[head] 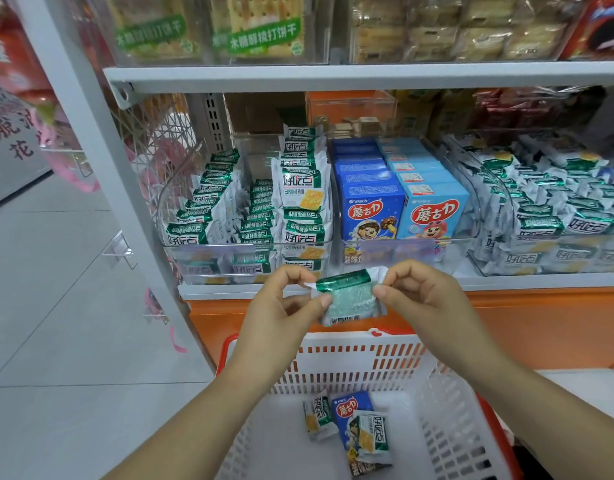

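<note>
Cracker pkt (348,296) is up in front of the shelf, just above the basket (350,372), not dropped in yet. L hand (284,306) pinches its left crimped end btwn thumb & fingers, R hand (423,296) pinches the right end, both curled tight on it. Back side faces me: green foil strip up top, barcode at the bottom, white zigzag ends. Already in the basket: two matching pkts (317,412) + a blue box (350,407). My guess: this one goes in next.

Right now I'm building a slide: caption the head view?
Left hand and right hand pinch a snack packet above a basket.
</note>
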The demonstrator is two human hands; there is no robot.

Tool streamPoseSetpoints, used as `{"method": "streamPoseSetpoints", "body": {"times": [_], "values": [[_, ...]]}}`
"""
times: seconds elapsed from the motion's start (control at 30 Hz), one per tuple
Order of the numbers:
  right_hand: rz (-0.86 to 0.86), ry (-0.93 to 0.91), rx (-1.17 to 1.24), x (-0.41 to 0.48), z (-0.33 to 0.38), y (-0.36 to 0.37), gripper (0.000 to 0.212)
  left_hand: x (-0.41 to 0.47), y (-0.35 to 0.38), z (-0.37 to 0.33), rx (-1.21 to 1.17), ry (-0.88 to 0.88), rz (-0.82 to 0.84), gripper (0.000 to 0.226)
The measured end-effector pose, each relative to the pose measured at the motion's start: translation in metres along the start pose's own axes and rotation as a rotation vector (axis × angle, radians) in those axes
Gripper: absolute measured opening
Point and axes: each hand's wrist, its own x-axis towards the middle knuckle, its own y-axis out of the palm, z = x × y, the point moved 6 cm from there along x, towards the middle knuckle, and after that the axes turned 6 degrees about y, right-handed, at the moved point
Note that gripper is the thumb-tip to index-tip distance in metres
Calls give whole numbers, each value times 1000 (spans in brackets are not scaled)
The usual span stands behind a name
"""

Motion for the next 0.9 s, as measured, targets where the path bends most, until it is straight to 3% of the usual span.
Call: {"method": "streamPoseSetpoints", "body": {"times": [0.1, 0.23, 0.3, 0.4, 0.57, 0.7, 0.83, 0.9], "values": [[-30, 13, 47, 1, 5, 1, 9, 4, -1, 3, -5, -65, 31, 7], [-3, 3, 24, 0, 9, 5, 6, 6, 4, 8, -233, -243, 54, 7], [75, -116, -44, -3, 19, 11, 15, 8, -1, 5, -343, -291, 7, 9], [141, -392, -416, -8, 39, 27, 36, 12, -12, 0, -466, -357, -47, 7], [-27, -632, -544, 10, 67, 44, 29, 18, -27, -10, -504, -370, -22, 11], [-112, -445, -461, 46, 79, 44, 25, 27, -53, -22, -489, -268, -76, 14], [-151, -213, -201, 100, 80, 43, 22, 37, -99, -35, -44, -6, -294, 10], [-210, -181, -116, 129, 84, 41, 29, 41, -118, -38, 42, 68, -392, 10]]}}
